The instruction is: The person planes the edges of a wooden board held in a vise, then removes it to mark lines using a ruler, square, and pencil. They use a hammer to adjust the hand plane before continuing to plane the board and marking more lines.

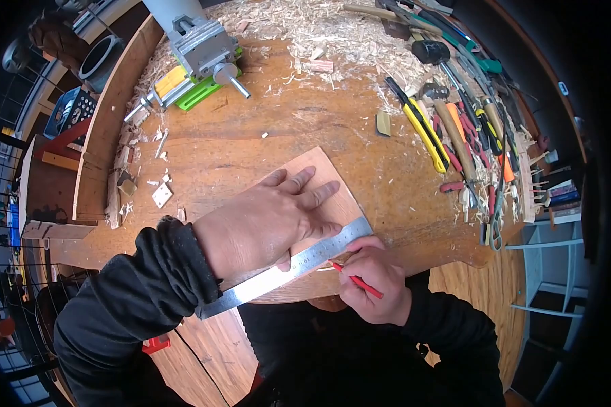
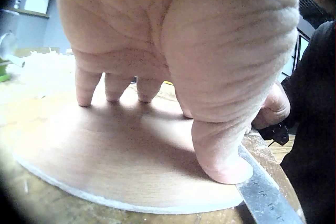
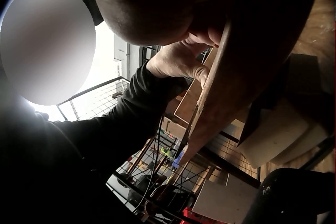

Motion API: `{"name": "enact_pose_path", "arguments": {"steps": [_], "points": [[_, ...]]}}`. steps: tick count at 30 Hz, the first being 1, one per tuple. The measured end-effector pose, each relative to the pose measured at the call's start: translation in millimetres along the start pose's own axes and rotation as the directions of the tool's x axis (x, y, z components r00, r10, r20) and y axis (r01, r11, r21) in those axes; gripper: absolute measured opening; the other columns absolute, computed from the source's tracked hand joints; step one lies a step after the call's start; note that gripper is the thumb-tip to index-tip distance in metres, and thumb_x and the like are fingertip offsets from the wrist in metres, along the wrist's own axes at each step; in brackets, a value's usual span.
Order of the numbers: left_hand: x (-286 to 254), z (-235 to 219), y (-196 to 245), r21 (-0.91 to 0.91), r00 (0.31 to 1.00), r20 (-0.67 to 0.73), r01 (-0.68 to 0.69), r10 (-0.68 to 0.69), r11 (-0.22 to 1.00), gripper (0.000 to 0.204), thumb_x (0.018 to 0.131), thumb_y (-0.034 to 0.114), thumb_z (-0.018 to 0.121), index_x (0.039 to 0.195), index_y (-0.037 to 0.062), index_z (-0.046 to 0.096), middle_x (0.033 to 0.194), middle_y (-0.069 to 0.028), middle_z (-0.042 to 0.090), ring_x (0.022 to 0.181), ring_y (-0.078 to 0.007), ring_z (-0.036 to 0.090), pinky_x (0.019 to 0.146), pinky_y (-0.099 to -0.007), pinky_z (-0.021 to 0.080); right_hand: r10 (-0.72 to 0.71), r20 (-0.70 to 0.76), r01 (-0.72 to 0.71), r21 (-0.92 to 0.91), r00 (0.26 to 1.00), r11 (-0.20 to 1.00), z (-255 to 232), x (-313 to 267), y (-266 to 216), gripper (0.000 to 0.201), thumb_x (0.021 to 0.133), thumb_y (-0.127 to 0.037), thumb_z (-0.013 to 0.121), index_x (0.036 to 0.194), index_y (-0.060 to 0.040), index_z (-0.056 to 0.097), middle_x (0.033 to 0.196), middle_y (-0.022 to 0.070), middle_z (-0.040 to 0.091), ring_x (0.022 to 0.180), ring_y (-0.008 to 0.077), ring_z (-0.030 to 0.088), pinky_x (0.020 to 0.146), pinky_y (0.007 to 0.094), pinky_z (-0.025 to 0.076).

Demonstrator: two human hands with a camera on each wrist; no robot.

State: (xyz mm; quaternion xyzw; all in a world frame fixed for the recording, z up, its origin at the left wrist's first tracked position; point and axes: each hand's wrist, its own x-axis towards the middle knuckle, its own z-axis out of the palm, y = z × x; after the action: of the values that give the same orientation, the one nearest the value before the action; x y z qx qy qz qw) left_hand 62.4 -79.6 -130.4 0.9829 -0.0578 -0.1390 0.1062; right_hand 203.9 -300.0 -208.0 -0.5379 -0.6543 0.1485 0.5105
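A thin wooden board lies on the workbench near its front edge; its rounded rim shows in the left wrist view. My left hand presses on it with fingers spread, fingertips down on the wood. The thumb bears on a steel ruler, which lies slantwise across the board's near part, its lower left end past the bench edge. My right hand pinches a red pencil, the tip right at the ruler's near edge. In the right wrist view, that hand is dark and the pencil is hidden.
A grey drill-press vise with a green base stands at the back left. Wood shavings cover the far bench. On the right lie a yellow utility knife, a black mallet and several hand tools. A wooden wall borders the left.
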Motion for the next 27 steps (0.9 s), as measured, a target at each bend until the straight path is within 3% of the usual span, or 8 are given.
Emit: {"name": "enact_pose_path", "arguments": {"steps": [13, 15, 27], "points": [[-0.2, -0.4, -0.1, -0.008, 1.0, -0.014, -0.003, 0.003, 1.0, 0.084, 0.07, 0.025, 0.088, 0.151, 0.0283, 0.062, 0.172, -0.0135, 0.034, 0.156, -0.0439, 0.033, 0.129, -0.0507, 0.028, -0.022, -0.008, 0.022, -0.015, 1.0, 1.0, 0.9, 1.0, -0.6, 0.023, 0.082, 0.001, 0.074, 0.096, -0.0056, 0.057, 0.077, 0.011, 0.062, 0.071, 0.0322, 0.066, 0.091, 0.0485, 0.056], [0.4, -3.6, 1.0, -0.075, 1.0, 0.014, 0.019, -0.018, 0.997, 0.084, 0.069, 0.025, 0.089, 0.149, 0.0255, 0.063, 0.174, -0.0135, 0.031, 0.159, -0.0451, 0.026, 0.131, -0.0548, 0.022, -0.021, -0.01, 0.021, -0.014, 1.0, 1.0, 1.1, 1.2, -1.0, 0.023, 0.082, 0.002, 0.073, 0.096, -0.0056, 0.057, 0.077, 0.011, 0.062, 0.07, 0.032, 0.066, 0.091, 0.0484, 0.056], [1.3, -5.0, 2.3, -0.069, 0.999, 0.041, 0.033, -0.03, 0.997, 0.086, 0.069, 0.025, 0.089, 0.15, 0.027, 0.062, 0.175, -0.0126, 0.027, 0.16, -0.0445, 0.025, 0.131, -0.056, 0.021, -0.039, -0.001, 0.039, -0.031, 0.999, 0.999, 0.2, 2.7, -1.6, 0.024, 0.082, 0.003, 0.072, 0.096, -0.0051, 0.055, 0.077, 0.0115, 0.062, 0.071, 0.0323, 0.066, 0.09, 0.0485, 0.056]]}}
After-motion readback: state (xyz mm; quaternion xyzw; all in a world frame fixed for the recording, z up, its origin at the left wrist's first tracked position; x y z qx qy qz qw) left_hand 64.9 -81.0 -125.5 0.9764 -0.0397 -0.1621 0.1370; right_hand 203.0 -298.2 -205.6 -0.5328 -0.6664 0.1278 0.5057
